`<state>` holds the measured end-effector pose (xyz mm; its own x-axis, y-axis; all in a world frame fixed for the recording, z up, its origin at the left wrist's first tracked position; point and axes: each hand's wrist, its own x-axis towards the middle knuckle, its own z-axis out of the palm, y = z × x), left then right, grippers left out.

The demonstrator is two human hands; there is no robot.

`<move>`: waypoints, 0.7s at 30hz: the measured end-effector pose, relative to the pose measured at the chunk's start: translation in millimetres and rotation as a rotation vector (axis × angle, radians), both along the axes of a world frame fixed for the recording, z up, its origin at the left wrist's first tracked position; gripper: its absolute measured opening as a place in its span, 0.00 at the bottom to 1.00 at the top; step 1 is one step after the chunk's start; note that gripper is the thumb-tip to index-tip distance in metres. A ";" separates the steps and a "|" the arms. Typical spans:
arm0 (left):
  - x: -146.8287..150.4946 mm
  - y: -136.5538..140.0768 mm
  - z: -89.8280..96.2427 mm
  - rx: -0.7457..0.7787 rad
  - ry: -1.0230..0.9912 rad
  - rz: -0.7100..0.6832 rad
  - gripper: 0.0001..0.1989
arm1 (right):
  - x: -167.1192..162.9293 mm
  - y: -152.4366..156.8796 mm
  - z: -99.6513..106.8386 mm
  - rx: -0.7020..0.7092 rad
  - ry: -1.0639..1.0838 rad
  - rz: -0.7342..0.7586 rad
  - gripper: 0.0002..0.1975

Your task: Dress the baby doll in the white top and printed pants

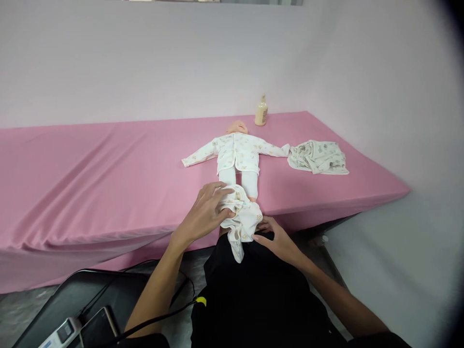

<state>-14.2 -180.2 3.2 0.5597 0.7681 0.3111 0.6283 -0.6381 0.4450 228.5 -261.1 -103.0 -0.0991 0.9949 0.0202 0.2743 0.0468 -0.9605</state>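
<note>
A baby doll [238, 127] lies on its back on the pink-covered table, arms spread. It wears a white printed jacket [235, 151] and white trousers [250, 182]. At the table's front edge, by the doll's feet, a bunched white printed baby garment [242, 220] hangs partly over my lap. My left hand [207, 212] grips its left side between thumb and fingers. My right hand [277, 241] pinches its right edge, with some fingers hidden behind the cloth. The garment's exact cut cannot be made out because it is folded.
A pump bottle [261, 112] stands near the wall. A crumpled printed cloth [319, 157] lies by the doll's hand. The pink table cover [90, 179] drapes over the front edge. Lower left, a black chair [119, 290] holds a phone [97, 328] and a white device [62, 333], with cables nearby.
</note>
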 end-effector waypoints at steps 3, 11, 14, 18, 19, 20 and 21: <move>12.0 1.9 15.4 0.026 0.152 -0.151 0.23 | -6.9 9.6 -8.1 -0.033 0.115 0.074 0.20; 3.6 37.4 16.1 0.145 0.364 -0.189 0.18 | -4.7 10.0 3.3 0.000 0.226 -0.127 0.18; 1.4 42.3 24.3 0.143 0.383 -0.181 0.17 | -2.7 7.0 12.9 0.097 0.262 -0.194 0.18; 36.2 36.3 43.7 0.049 0.397 -0.262 0.18 | -8.7 6.9 16.3 0.247 0.200 -0.159 0.15; 49.5 35.2 46.2 0.039 0.416 -0.270 0.19 | -10.8 6.5 15.8 0.268 0.182 -0.147 0.15; 62.8 34.8 47.0 0.036 0.464 -0.283 0.20 | -12.5 5.5 15.0 0.285 0.169 -0.134 0.14; 75.1 35.1 46.1 0.038 0.532 -0.297 0.20 | -13.9 4.0 13.8 0.306 0.157 -0.117 0.14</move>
